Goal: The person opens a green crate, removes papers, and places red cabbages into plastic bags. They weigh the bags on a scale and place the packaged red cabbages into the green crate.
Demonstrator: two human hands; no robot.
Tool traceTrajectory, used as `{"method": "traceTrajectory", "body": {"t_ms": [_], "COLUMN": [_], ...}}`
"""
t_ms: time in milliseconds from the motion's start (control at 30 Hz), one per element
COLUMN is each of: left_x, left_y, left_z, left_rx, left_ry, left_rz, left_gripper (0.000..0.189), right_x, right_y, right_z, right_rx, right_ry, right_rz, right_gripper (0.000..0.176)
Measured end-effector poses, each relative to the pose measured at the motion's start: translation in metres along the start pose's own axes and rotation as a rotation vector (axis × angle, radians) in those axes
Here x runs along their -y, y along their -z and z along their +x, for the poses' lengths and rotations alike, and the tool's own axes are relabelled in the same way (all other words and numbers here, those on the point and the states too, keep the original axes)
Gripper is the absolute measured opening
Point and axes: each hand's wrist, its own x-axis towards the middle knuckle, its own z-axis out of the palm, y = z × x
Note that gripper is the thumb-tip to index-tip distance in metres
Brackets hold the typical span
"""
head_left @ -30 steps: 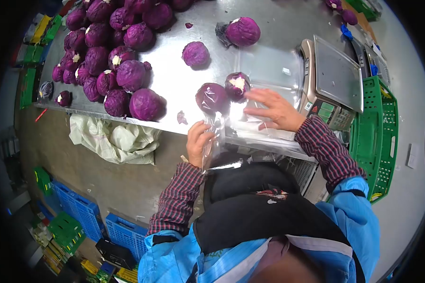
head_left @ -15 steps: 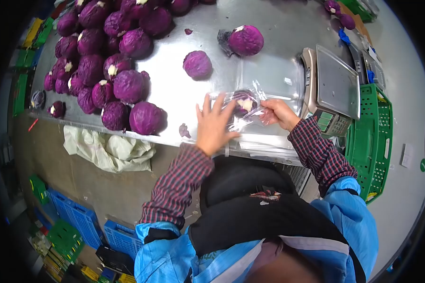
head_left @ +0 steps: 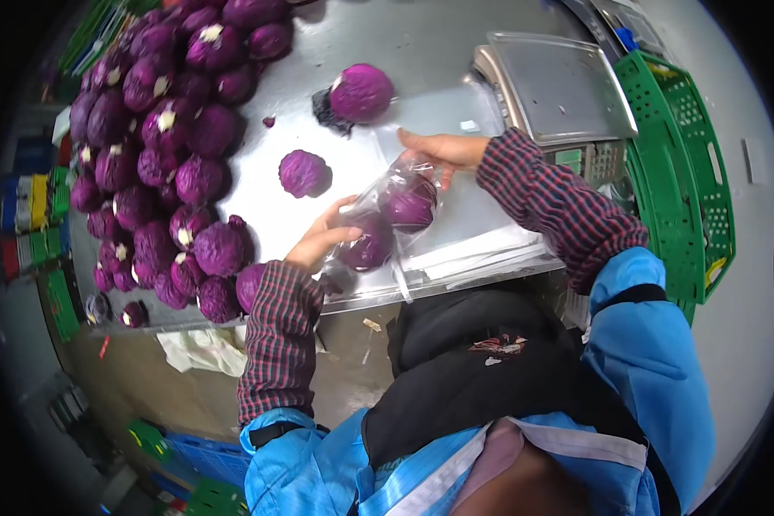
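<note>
My left hand (head_left: pixel 322 238) and my right hand (head_left: pixel 443 148) both grip a clear plastic bag (head_left: pixel 393 199) just above the steel table (head_left: pixel 421 52). Two small purple cabbages sit inside it, one (head_left: pixel 408 204) toward my right hand and one (head_left: pixel 366 247) by my left fingers. My right hand pinches the bag's upper edge. My left hand cups its lower end.
A large heap of purple cabbages (head_left: pixel 150 146) fills the table's left side. Two loose cabbages (head_left: pixel 304 172) (head_left: pixel 360 92) lie in the middle. A weighing scale (head_left: pixel 559 86) stands at right, beside a green crate (head_left: pixel 688 155). Flat bags (head_left: pixel 482 249) lie near the front edge.
Both cabbages went into the bag, and my hands lifted it off the table. My left hand moved from flat on the bag to gripping it. My head turned, shifting the view.
</note>
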Motion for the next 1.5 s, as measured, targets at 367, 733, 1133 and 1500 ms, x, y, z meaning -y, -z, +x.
{"method": "traceTrajectory", "body": {"t_ms": [367,733,1133,1500], "left_x": [-0.131,-0.279,-0.139,-0.227], "left_y": [-0.202,-0.608,-0.753,-0.55], "left_z": [0.127,0.357,0.494,0.324], "left_rx": [0.472,0.756,1.029,0.376], "left_ry": [-0.016,-0.069,0.009,-0.834], "left_rz": [-0.626,0.559,0.919,0.392], "left_gripper": [0.114,0.094,0.089,0.018], "right_x": [-0.086,-0.269,-0.404,-0.325], "right_y": [0.066,0.159,0.213,0.233], "right_z": [-0.298,-0.61,-0.617,-0.597], "right_rx": [-0.588,-1.147,-0.922,-1.369], "right_ry": [0.402,0.184,-0.818,-0.202], "right_rz": [0.374,0.677,-0.12,-0.584], "right_gripper": [0.068,0.064,0.071,0.034]}}
